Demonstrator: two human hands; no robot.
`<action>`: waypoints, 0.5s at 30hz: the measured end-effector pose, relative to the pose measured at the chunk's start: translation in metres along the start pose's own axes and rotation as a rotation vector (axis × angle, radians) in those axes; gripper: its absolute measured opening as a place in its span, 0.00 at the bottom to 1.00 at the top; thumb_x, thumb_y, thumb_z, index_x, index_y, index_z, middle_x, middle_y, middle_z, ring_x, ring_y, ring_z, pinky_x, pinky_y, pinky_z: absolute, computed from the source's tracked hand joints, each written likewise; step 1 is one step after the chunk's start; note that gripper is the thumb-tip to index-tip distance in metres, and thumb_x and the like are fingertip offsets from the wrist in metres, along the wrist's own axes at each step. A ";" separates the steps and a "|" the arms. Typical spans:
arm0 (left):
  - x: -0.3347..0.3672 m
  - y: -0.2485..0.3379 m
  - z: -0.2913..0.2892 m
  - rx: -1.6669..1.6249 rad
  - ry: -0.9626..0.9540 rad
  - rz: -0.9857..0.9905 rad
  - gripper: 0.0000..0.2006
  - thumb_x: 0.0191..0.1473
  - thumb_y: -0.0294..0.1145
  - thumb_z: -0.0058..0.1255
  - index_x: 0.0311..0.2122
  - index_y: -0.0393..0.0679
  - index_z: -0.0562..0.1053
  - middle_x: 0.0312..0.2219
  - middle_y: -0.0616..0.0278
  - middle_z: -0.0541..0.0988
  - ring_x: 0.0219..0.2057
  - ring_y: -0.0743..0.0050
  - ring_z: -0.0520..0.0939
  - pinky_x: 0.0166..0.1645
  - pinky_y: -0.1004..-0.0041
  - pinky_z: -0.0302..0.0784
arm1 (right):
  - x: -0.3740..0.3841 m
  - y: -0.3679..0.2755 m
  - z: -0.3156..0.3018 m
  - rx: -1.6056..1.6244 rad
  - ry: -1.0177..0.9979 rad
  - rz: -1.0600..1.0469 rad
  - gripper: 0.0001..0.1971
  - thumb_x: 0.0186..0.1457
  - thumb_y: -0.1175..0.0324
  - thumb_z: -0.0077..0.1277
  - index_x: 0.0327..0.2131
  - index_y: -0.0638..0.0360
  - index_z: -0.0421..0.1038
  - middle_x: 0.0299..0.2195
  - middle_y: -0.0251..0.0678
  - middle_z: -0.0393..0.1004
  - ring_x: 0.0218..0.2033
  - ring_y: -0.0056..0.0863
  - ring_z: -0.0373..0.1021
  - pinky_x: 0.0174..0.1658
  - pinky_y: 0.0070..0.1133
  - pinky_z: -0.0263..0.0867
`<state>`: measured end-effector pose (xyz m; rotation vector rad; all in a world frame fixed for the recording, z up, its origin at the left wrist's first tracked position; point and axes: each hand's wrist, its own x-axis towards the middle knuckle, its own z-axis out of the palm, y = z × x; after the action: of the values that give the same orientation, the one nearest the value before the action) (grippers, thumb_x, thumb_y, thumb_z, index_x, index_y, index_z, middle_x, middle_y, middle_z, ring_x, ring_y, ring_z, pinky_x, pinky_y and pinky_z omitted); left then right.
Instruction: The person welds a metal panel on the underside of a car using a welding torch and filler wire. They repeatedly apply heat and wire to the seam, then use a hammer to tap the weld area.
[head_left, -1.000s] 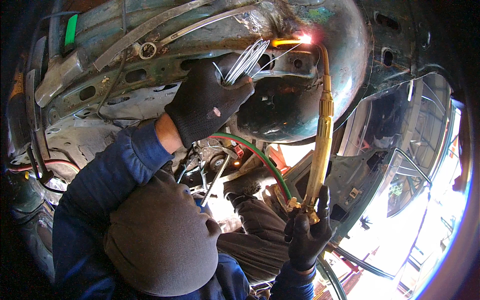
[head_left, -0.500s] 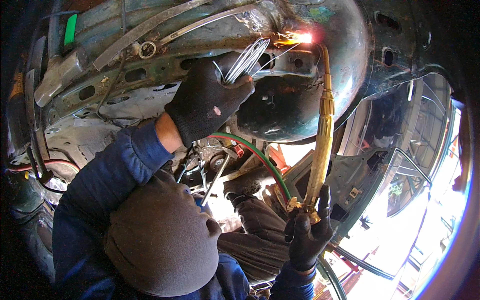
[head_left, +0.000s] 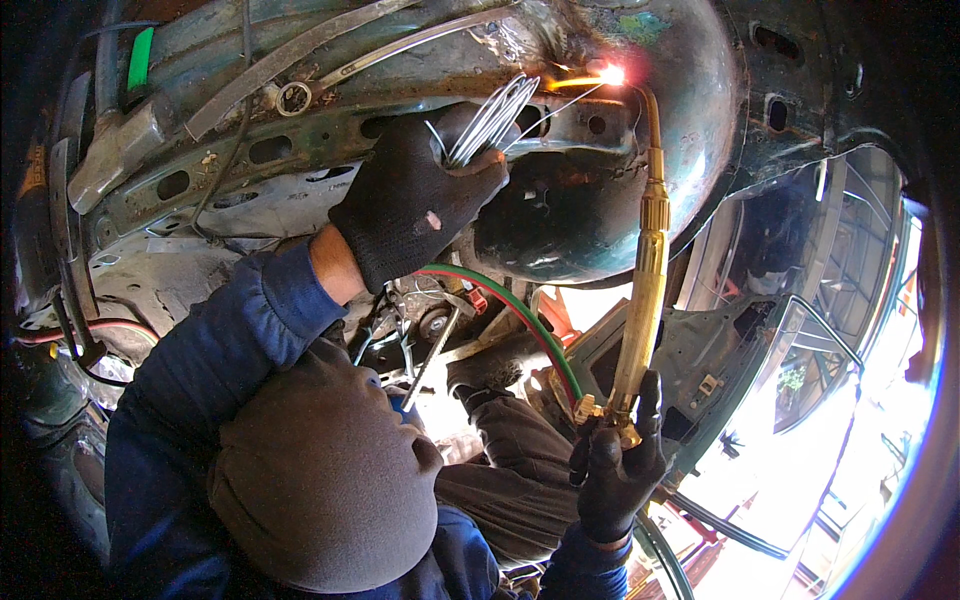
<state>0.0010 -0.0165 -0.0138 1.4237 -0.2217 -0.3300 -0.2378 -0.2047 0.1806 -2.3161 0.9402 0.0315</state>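
Brass torch [head_left: 645, 310] lit at the panel [head_left: 690, 130], wire [head_left: 495, 120] up beside it

Right hand [head_left: 620, 480]: gloved, wrapped on the torch's bottom end, just by the valve knob [head_left: 587, 408]. Torch stands near upright, bent neck on top. Flame [head_left: 612, 74] sits at the tip, close to the panel, with an orange streak going left.

Left hand [head_left: 410, 205]: gloved, pinching a looped bundle of wire below the rail [head_left: 320, 140]. One straight strand runs out right, its end near the flame (glare hides whether it touches). Red-and-green hose [head_left: 520, 305] arcs between the hands toward the torch's valve end.

Handling, my read:
Torch: rigid, middling weight, top-heavy when gripped that low. Smooth brass could turn in a glove, and the hose may tug. Take it by the handle, clear of the knob; treat the neck as hot.
Wire: very light, springy, easy to bend. A long free strand will wobble, so pinch where it leaves the bundle, well back from the heat; loops may spring apart if the grip slackens.
Panel: thin sheet probably, stiff by its curve. Hot by the flame, so no handhold there.
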 end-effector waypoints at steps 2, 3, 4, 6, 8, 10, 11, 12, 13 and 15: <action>-0.001 -0.005 -0.001 0.016 0.000 0.027 0.19 0.71 0.36 0.58 0.60 0.37 0.78 0.34 0.66 0.86 0.29 0.85 0.79 0.36 0.76 0.78 | 0.000 -0.006 0.000 0.042 -0.021 0.037 0.41 0.52 0.87 0.47 0.74 0.69 0.63 0.58 0.50 0.81 0.43 0.23 0.79 0.45 0.24 0.79; -0.001 -0.004 -0.001 0.002 -0.003 0.010 0.19 0.71 0.35 0.58 0.61 0.37 0.78 0.34 0.66 0.86 0.30 0.85 0.79 0.36 0.76 0.78 | 0.000 -0.008 0.000 0.051 -0.023 0.044 0.41 0.52 0.87 0.47 0.74 0.69 0.63 0.59 0.50 0.81 0.43 0.23 0.79 0.45 0.24 0.79; -0.001 -0.002 -0.001 -0.012 -0.006 -0.007 0.19 0.71 0.35 0.58 0.61 0.37 0.78 0.34 0.65 0.86 0.30 0.85 0.79 0.36 0.76 0.78 | 0.000 -0.009 0.000 0.060 -0.025 0.050 0.41 0.52 0.87 0.47 0.74 0.69 0.63 0.59 0.50 0.81 0.44 0.23 0.79 0.46 0.24 0.79; 0.000 -0.003 0.000 -0.019 0.008 0.000 0.18 0.68 0.35 0.59 0.58 0.36 0.79 0.34 0.57 0.86 0.31 0.72 0.82 0.37 0.70 0.80 | 0.000 -0.006 0.001 0.049 -0.012 0.030 0.41 0.52 0.87 0.46 0.74 0.69 0.63 0.59 0.50 0.81 0.42 0.22 0.78 0.43 0.22 0.78; 0.003 -0.008 0.001 -0.006 0.043 0.046 0.16 0.64 0.34 0.62 0.51 0.35 0.82 0.34 0.41 0.88 0.33 0.46 0.90 0.42 0.59 0.83 | 0.000 -0.004 0.001 0.048 -0.007 0.022 0.42 0.51 0.88 0.46 0.74 0.69 0.63 0.58 0.49 0.81 0.40 0.19 0.77 0.40 0.20 0.77; 0.004 -0.008 0.001 -0.015 0.033 0.031 0.16 0.64 0.34 0.62 0.51 0.35 0.82 0.34 0.41 0.87 0.33 0.46 0.90 0.41 0.59 0.82 | 0.000 -0.005 0.001 0.077 -0.012 0.038 0.42 0.51 0.88 0.45 0.74 0.69 0.63 0.57 0.48 0.81 0.37 0.17 0.76 0.37 0.18 0.75; 0.004 -0.007 0.001 -0.019 0.028 0.023 0.16 0.64 0.34 0.62 0.51 0.35 0.82 0.34 0.41 0.87 0.33 0.46 0.90 0.41 0.59 0.82 | 0.000 -0.009 0.001 0.103 -0.017 0.055 0.42 0.51 0.89 0.45 0.74 0.69 0.62 0.56 0.47 0.81 0.35 0.16 0.75 0.35 0.17 0.74; 0.004 -0.006 0.001 -0.014 0.035 0.028 0.16 0.64 0.34 0.62 0.51 0.35 0.82 0.34 0.41 0.87 0.33 0.46 0.90 0.41 0.59 0.82 | 0.000 -0.009 0.002 0.117 -0.020 0.054 0.43 0.51 0.89 0.45 0.74 0.68 0.62 0.55 0.46 0.82 0.34 0.15 0.74 0.34 0.17 0.73; 0.004 -0.005 0.002 -0.010 0.042 0.032 0.16 0.64 0.34 0.62 0.51 0.35 0.82 0.34 0.41 0.87 0.33 0.46 0.90 0.41 0.59 0.82 | 0.000 -0.010 0.002 0.132 -0.024 0.053 0.43 0.51 0.89 0.45 0.75 0.68 0.62 0.55 0.45 0.82 0.33 0.15 0.74 0.33 0.16 0.72; 0.003 -0.005 0.002 -0.005 0.046 0.038 0.16 0.64 0.34 0.63 0.51 0.35 0.82 0.34 0.41 0.87 0.33 0.46 0.90 0.41 0.59 0.82 | -0.001 -0.010 0.002 0.147 -0.031 0.033 0.43 0.51 0.90 0.45 0.75 0.66 0.62 0.53 0.44 0.82 0.31 0.14 0.73 0.31 0.16 0.71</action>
<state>0.0032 -0.0197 -0.0186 1.4186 -0.2095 -0.2665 -0.2310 -0.1972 0.1845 -2.1594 0.9342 0.0116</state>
